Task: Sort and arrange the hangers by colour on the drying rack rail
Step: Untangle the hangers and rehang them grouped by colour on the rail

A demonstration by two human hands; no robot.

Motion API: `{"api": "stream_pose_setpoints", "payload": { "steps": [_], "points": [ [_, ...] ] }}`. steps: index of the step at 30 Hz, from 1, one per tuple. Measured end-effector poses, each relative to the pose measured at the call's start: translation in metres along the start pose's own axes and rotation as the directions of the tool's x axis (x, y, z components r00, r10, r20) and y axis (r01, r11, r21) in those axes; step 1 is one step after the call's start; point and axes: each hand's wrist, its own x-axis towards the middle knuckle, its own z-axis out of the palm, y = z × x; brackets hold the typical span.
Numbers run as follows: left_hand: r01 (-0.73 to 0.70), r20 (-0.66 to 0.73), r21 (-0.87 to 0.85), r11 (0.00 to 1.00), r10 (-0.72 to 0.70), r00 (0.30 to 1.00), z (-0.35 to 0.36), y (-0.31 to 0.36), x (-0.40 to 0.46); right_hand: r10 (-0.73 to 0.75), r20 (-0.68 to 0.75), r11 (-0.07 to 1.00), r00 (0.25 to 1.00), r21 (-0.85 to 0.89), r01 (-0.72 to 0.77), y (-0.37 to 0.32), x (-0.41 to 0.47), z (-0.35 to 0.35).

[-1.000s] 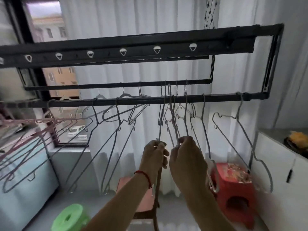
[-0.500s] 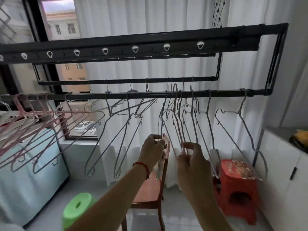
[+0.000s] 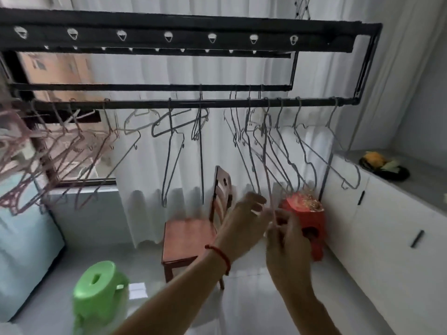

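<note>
thin grey wire hangers (image 3: pixel 285 151) bunched on black rail (image 3: pixel 217 103); pink hangers (image 3: pixel 36 151) cut off left. right hand (image 3: pixel 287 243) pinches one; left hand (image 3: pixel 244 218) fingers spread, blurred.

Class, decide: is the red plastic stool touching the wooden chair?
Apart. The head view shows white curtain and floor between the red plastic stool and the wooden chair.

Left hand (image 3: pixel 244 218) raised, fingers spread, right hand (image 3: pixel 287 240) raised, fingers curled
</note>
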Motion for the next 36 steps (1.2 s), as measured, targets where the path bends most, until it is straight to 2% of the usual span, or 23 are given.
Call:
{"api": "stream_pose_setpoints", "payload": {
  "steps": [3, 6, 9, 11, 13, 15, 18, 20, 24, 27, 29, 32, 36],
  "points": [
    [0.197, 0.214, -0.198, 0.96, -0.153, 0.965, 0.009, -0.017, -0.025, 0.009, -0.032, 1.0, 0.999, 0.016, -0.008, 0.007, -0.049, 0.007],
    [0.365, 0.378, -0.332, 0.87, -0.232, 0.896, 0.013, -0.036, -0.051, 0.188, 0.072, 0.976, 0.98, 0.1, -0.195, 0.021, -0.099, 0.018],
    [0.404, 0.413, -0.241, 0.882, -0.284, 0.866, 0.011, -0.064, -0.064, 0.264, 0.217, 0.957, 0.94, 0.06, -0.282, 0.042, -0.138, 0.031],
    [0.435, 0.418, -0.12, 0.892, -0.352, 0.837, 0.006, -0.078, -0.072, 0.175, 0.329, 0.984, 0.928, -0.081, -0.157, 0.048, -0.154, 0.034],
    [0.47, 0.398, -0.011, 0.883, -0.427, 0.812, -0.007, -0.09, -0.081, 0.052, 0.39, 0.989, 0.919, -0.146, 0.006, 0.05, -0.159, 0.031],
    [0.498, 0.379, 0.042, 0.866, -0.475, 0.794, -0.027, -0.103, -0.091, 0.013, 0.379, 0.986, 0.925, -0.157, 0.05, 0.052, -0.156, 0.029],
    [0.463, 0.298, 0.199, 0.864, -0.504, 0.811, -0.071, -0.115, -0.104, 0.003, 0.343, 0.985, 0.939, -0.161, 0.056, 0.046, -0.139, 0.043],
    [0.443, 0.219, 0.266, 0.856, -0.502, 0.837, -0.105, -0.117, -0.111, -0.053, 0.37, 0.986, 0.928, -0.125, 0.106, 0.031, -0.127, 0.063],
    [0.38, 0.07, 0.432, 0.818, -0.45, 0.89, -0.179, -0.115, -0.133, -0.267, 0.418, 0.956, 0.868, -0.001, 0.295, -0.009, -0.107, 0.116],
    [0.399, -0.007, 0.455, 0.796, -0.444, 0.896, -0.234, -0.104, -0.154, -0.393, 0.403, 0.915, 0.827, 0.077, 0.397, -0.048, -0.089, 0.151],
    [0.385, -0.096, 0.485, 0.785, -0.389, 0.916, -0.268, -0.094, -0.162, -0.453, 0.391, 0.886, 0.801, 0.104, 0.451, -0.072, -0.076, 0.17],
    [0.352, -0.187, 0.545, 0.761, -0.298, 0.936, -0.31, -0.075, -0.165, -0.48, 0.405, 0.873, 0.778, 0.13, 0.47, -0.102, -0.056, 0.195],
    [0.382, -0.251, 0.538, 0.751, -0.29, 0.923, -0.34, -0.052, -0.155, -0.422, 0.455, 0.892, 0.784, 0.056, 0.448, -0.131, -0.027, 0.221]
  ]
}}
